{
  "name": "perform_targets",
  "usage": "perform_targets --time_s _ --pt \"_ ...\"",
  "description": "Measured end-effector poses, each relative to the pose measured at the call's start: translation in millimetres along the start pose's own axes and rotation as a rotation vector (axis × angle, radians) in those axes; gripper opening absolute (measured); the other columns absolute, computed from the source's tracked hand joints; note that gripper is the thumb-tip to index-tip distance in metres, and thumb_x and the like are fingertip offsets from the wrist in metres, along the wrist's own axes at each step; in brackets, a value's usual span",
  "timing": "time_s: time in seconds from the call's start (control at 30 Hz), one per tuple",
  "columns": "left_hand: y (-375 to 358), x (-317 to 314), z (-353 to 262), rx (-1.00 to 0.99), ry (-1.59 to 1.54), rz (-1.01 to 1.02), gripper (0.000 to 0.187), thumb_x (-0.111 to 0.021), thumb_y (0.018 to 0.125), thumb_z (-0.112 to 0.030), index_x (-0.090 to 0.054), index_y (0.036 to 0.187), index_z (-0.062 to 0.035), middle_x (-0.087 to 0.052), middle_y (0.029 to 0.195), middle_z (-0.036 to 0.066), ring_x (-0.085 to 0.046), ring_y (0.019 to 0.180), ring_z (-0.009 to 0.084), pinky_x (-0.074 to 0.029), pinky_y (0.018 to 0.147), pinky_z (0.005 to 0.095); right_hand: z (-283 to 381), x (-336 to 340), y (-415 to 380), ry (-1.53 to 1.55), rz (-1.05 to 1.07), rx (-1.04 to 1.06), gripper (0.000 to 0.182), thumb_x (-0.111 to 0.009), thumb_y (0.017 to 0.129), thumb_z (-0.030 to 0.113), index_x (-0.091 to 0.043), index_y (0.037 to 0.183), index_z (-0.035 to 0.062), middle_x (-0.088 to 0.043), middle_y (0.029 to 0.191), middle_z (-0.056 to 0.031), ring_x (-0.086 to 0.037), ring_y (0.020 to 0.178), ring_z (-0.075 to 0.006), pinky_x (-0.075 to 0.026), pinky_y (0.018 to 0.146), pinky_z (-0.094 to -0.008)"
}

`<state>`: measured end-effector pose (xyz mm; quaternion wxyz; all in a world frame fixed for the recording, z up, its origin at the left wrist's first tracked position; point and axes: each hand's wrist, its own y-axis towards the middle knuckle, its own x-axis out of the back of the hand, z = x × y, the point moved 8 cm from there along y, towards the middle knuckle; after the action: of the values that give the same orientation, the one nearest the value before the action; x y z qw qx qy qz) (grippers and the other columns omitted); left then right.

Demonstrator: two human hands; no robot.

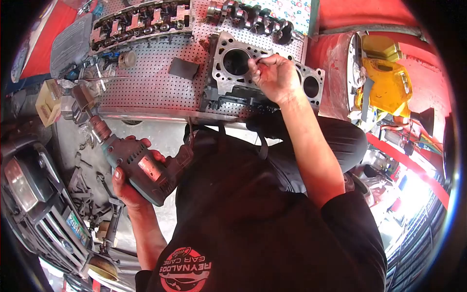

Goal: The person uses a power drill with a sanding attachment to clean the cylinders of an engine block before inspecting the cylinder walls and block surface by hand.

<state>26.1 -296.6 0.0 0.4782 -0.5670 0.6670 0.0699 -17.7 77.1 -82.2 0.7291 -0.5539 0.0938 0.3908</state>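
Note:
My left hand (127, 187) is wrapped around the body of a power drill (141, 163), held off the left side of the bench's front edge. A brownish cylindrical attachment (83, 97) sits in the drill's chuck and points up and away. Over the bare engine block (226, 83) is my right hand (277, 80), its fingers curled with thumb and fingertips drawn together beside an open cylinder bore (237, 62). Whatever those fingertips may hold is too small to make out. The hand hides part of the block's top face.
A cylinder head (141, 27), a crankshaft (253, 20), a dark square sheet (184, 68) and a piston (127, 59) lie on the perforated bench top (146, 90). A yellow container (389, 87) is at right. A vehicle front (53, 204) stands at lower left.

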Motion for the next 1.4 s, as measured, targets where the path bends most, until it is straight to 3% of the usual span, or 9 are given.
perform_targets --time_s 0.17,0.2,0.3,0.43,0.47,0.73,0.97,1.07,1.4 --pt "-2 6 3 0.009 -0.023 -0.001 0.084 -0.071 0.084 -0.051 -0.036 0.144 -0.0042 -0.055 0.131 0.017 -0.064 0.1 0.0338 -0.054 0.087 0.0497 18 -15 -29 0.025 0.054 -0.006 0.02 -0.054 0.087 0.012 -0.055 0.097 -0.0051 -0.063 0.095 -0.0183 -0.066 0.088 -0.0302 -0.052 0.072 -0.0326" --pt "-2 7 3 0.008 -0.021 -0.001 0.083 -0.071 0.085 -0.051 -0.036 0.144 -0.0042 -0.055 0.131 0.017 -0.064 0.1 0.034 -0.054 0.087 0.0498 21 -7 -29 0.0 0.009 0.059 0.028 -0.055 0.087 0.017 -0.057 0.105 -0.0048 -0.066 0.102 -0.0184 -0.067 0.088 -0.0279 -0.051 0.071 -0.0309" --pt "-4 9 2 0.008 -0.011 0.005 0.082 -0.07 0.085 -0.051 -0.036 0.144 -0.0041 -0.054 0.131 0.018 -0.064 0.101 0.0344 -0.054 0.087 0.0501 19 2 -39 -0.083 0.059 0.1 0.05 -0.057 0.087 0.018 -0.047 0.128 -0.0096 -0.059 0.123 -0.0214 -0.065 0.091 -0.0237 -0.05 0.072 -0.0278" --pt "-5 11 -1 0.008 0.0 0.019 0.082 -0.069 0.086 -0.051 -0.036 0.145 -0.0039 -0.054 0.131 0.018 -0.064 0.101 0.0349 -0.054 0.087 0.0504 17 10 -36 -0.216 0.075 0.131 0.05 -0.059 0.085 0.02 -0.052 0.126 -0.0064 -0.06 0.121 -0.0191 -0.063 0.092 -0.0218 -0.046 0.07 -0.027" --pt "-5 12 -1 0.012 -0.001 0.025 0.082 -0.069 0.086 -0.051 -0.036 0.145 -0.0039 -0.054 0.131 0.018 -0.064 0.101 0.035 -0.054 0.087 0.0505 15 12 -26 -0.2 0.116 0.109 0.042 -0.06 0.084 0.022 -0.057 0.119 -0.0012 -0.061 0.102 -0.0083 -0.067 0.09 -0.0254 -0.045 0.071 -0.0296" --pt "-6 12 1 0.014 0.016 0.017 0.082 -0.069 0.086 -0.05 -0.036 0.145 -0.0033 -0.054 0.13 0.018 -0.064 0.1 0.0351 -0.054 0.085 0.0502 29 -6 -34 -0.027 0.24 0.082 0.045 -0.058 0.084 0.025 -0.057 0.117 -0.0053 -0.063 0.103 -0.023 -0.068 0.09 -0.0303 -0.049 0.071 -0.0308" --pt "-2 11 5 0.032 0.032 0.02 0.083 -0.07 0.085 -0.049 -0.036 0.145 -0.003 -0.055 0.13 0.019 -0.065 0.099 0.0352 -0.054 0.085 0.0497 27 0 -37 -0.112 0.187 0.087 0.048 -0.059 0.084 0.025 -0.056 0.122 -0.0046 -0.061 0.111 -0.0209 -0.067 0.101 -0.0322 -0.049 0.069 -0.0296" --pt "-2 13 3 0.002 0.051 -0.083 0.085 -0.072 0.081 -0.046 -0.037 0.143 -0.0001 -0.056 0.124 0.022 -0.067 0.095 0.0377 -0.058 0.081 0.0499 13 2 -27 -0.098 0.209 0.069 0.049 -0.059 0.084 0.025 -0.056 0.123 -0.0048 -0.063 0.112 -0.0178 -0.068 0.103 -0.0329 -0.05 0.068 -0.0296" --pt "-1 14 1 0.008 0.027 -0.059 0.083 -0.071 0.082 -0.045 -0.037 0.143 0.0001 -0.056 0.126 0.022 -0.067 0.096 0.0377 -0.058 0.082 0.0501 20 -9 -40 -0.107 0.257 0.046 0.05 -0.059 0.083 0.027 -0.058 0.123 -0.0042 -0.061 0.118 -0.0225 -0.067 0.106 -0.034 -0.05 0.069 -0.0292"
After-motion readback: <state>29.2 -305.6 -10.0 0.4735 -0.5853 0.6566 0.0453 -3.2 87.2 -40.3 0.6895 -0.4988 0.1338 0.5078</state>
